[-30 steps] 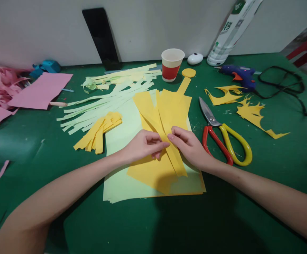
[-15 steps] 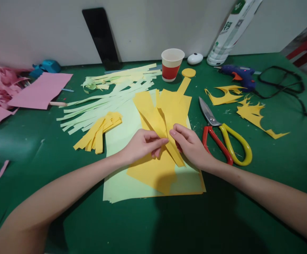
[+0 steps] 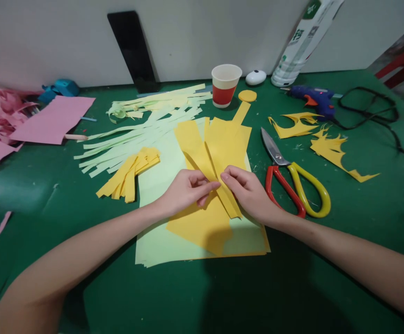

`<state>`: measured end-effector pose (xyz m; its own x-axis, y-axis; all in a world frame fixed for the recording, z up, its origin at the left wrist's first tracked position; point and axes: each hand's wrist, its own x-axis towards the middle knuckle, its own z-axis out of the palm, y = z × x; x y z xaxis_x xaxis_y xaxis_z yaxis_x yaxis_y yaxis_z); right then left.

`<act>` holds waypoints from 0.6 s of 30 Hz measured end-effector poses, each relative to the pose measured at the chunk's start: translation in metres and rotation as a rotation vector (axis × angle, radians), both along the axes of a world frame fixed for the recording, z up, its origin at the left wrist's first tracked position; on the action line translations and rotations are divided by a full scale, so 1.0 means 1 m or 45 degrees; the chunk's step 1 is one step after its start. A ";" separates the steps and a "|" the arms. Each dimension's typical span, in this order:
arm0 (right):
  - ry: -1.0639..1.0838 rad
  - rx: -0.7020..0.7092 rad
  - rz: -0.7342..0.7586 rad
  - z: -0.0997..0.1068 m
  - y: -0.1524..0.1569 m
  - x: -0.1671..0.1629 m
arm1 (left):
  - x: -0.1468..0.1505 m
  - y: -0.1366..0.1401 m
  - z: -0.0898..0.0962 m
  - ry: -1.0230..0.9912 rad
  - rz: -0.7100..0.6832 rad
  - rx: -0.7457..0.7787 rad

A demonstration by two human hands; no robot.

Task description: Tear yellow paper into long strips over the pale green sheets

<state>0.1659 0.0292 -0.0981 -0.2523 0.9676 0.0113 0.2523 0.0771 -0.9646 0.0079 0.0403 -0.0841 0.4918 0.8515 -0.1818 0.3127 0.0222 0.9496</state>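
Observation:
Between my hands is a folded strip of yellow paper (image 3: 197, 153), slanting down to the right. My left hand (image 3: 193, 188) pinches its left edge with thumb and fingers. On the other side, my right hand (image 3: 245, 185) holds the right edge, thumb on top and some fingertips hidden underneath. Below the strip lie more yellow sheets (image 3: 202, 227), on a stack of pale green paper (image 3: 160, 246). Left of my left hand is a bundle of yellow paper strips (image 3: 130, 174). Scissors (image 3: 280, 162) with one red and one yellow handle lie just right of my right hand.
Pale green fringed strips (image 3: 146, 132) spread behind the stack. A paper cup (image 3: 224, 88), a white oval case (image 3: 256, 77) and a leaning phone (image 3: 132, 51) are along the wall. At right lie a glue gun (image 3: 315, 99) with its cord and yellow scraps (image 3: 341, 153); pink paper (image 3: 55, 118) is left.
My right fingers have shifted slightly left and down along the yellow strip, and its fold looks flatter and narrower. My left hand keeps its pinch almost unmoved.

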 end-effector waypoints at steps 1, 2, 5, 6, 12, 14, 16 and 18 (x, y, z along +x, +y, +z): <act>0.001 -0.001 -0.013 0.000 0.000 0.000 | 0.000 0.000 0.000 0.014 0.016 0.020; 0.006 -0.004 -0.026 0.000 0.001 -0.001 | 0.000 -0.001 0.000 0.019 0.037 0.039; 0.035 -0.022 -0.048 0.000 0.001 -0.001 | 0.002 -0.001 0.000 -0.014 0.038 0.024; 0.050 -0.034 -0.048 0.000 0.001 -0.001 | 0.002 -0.001 0.000 -0.029 0.000 0.002; 0.165 -0.159 0.044 -0.002 -0.002 0.000 | 0.001 -0.001 0.000 -0.027 -0.054 0.033; 0.188 -0.167 0.076 -0.002 -0.003 0.000 | 0.000 -0.001 0.000 -0.033 -0.016 0.052; 0.191 -0.161 0.084 -0.002 -0.003 0.001 | 0.000 -0.001 -0.001 -0.049 -0.002 0.053; 0.181 -0.157 0.065 -0.002 -0.002 0.001 | 0.000 -0.001 -0.002 -0.057 0.002 0.059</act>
<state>0.1672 0.0267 -0.0999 -0.3051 0.9499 -0.0675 0.1114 -0.0348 -0.9932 0.0079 0.0398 -0.0861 0.4973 0.8593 -0.1200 0.2703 -0.0220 0.9625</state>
